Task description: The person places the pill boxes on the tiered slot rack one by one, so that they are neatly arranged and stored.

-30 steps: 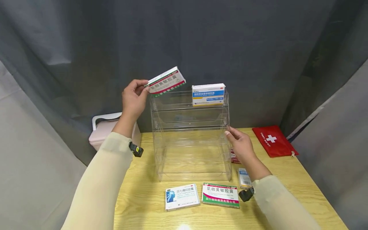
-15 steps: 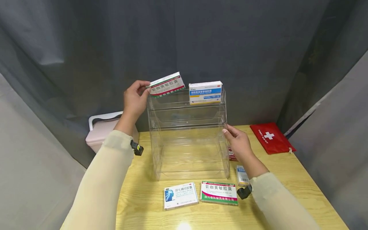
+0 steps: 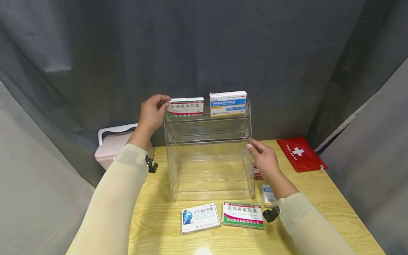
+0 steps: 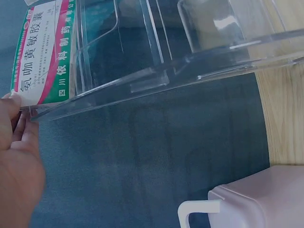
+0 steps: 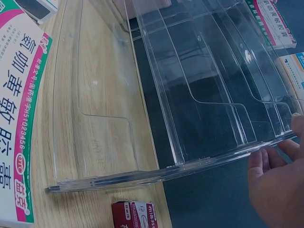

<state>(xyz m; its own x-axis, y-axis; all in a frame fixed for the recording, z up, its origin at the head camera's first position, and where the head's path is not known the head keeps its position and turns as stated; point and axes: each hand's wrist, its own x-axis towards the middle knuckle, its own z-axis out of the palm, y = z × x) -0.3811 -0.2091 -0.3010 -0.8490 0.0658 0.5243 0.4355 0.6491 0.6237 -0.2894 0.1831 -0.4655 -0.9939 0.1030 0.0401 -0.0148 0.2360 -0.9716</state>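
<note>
A clear tiered rack [image 3: 208, 138] stands on the wooden table. At the left of its top tier sits a white, green and red medicine box [image 3: 186, 107], upright and level. My left hand [image 3: 152, 113] pinches this box by its left end; the left wrist view shows the thumb on the face of the medicine box [image 4: 45, 52]. Beside it on the same tier, to the right, stands a blue and white medicine box [image 3: 227, 104]. My right hand [image 3: 266, 159] grips the rack's right side edge, as the right wrist view shows with the hand [image 5: 278, 175] at the edge.
In front of the rack lie a white box with a blue head picture [image 3: 200, 218] and another green and red box [image 3: 243, 215]. Right of it are a small blue and white box [image 3: 268, 195], a dark red box [image 3: 257, 173] and a red first aid pouch [image 3: 301, 154]. A pink bin [image 3: 111, 147] stands left.
The medicine box in my left hand has come down from a tilt above the rack and now sits level in the top tier. My right hand keeps its hold on the rack's side.
</note>
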